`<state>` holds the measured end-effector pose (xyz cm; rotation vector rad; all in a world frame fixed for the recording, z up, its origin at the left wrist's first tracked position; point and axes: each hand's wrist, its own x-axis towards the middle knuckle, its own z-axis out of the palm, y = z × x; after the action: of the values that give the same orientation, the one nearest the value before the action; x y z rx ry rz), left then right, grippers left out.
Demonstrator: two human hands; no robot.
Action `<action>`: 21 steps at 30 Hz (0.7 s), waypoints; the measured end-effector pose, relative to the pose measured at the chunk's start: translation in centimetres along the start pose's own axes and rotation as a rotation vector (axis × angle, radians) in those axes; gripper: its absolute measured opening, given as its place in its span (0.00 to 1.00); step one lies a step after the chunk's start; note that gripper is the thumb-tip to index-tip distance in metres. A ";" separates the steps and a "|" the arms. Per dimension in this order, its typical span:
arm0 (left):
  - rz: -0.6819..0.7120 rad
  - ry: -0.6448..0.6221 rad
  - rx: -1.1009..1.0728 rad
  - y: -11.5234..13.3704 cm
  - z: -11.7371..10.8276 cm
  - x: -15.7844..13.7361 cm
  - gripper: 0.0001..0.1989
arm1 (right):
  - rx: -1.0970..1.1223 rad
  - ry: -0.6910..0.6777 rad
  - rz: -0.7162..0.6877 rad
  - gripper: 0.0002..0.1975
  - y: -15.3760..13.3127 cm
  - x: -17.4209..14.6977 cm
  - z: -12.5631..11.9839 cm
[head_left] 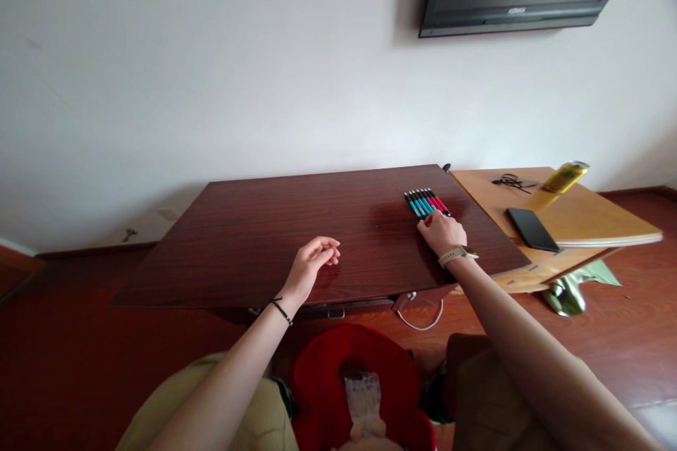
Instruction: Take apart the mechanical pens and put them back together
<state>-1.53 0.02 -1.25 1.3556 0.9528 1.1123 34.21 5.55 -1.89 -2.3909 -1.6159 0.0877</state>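
A row of slim pens (426,203) lies side by side on the dark wooden desk, toward its right end. Several have blue barrels and a few on the right side are red or pink, all with dark ends. My right hand (443,231), with a pale watch on the wrist, is at the near ends of the row. Its fingers are curled down onto the pens; the fingertips are partly hidden. My left hand (316,258), a dark band on its wrist, hovers above the desk's front part, loosely curved and holding nothing.
The dark desk (275,225) stands against a white wall. On a lower light wooden surface (592,218) at right lie a black phone (532,229), a dark cable (512,182) and a yellow can (565,176). A red stool (364,345) holds a clear plastic wrapper (363,394).
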 end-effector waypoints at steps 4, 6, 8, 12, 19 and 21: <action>-0.001 -0.004 0.000 0.0 0.0 0.0 0.11 | 0.001 -0.011 0.008 0.16 -0.1 0.0 0.0; 0.000 -0.005 -0.003 0.0 0.0 0.0 0.10 | 0.001 -0.012 0.010 0.16 -0.1 0.0 0.0; 0.002 -0.008 -0.002 0.0 0.0 0.0 0.10 | 0.003 -0.008 0.007 0.16 -0.1 0.0 0.0; 0.006 -0.008 0.002 0.0 0.0 0.0 0.10 | 0.009 -0.018 0.009 0.16 0.0 0.1 0.0; 0.006 -0.006 0.010 0.0 0.0 0.0 0.10 | 0.010 -0.032 -0.005 0.17 0.1 0.0 -0.5; 0.007 -0.007 0.007 0.0 0.0 0.0 0.10 | 0.002 -0.029 -0.013 0.17 -0.2 -0.5 -0.7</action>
<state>-1.47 0.06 -1.29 1.3683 0.9481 1.1104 33.98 5.00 -1.23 -2.3881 -1.6430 0.1229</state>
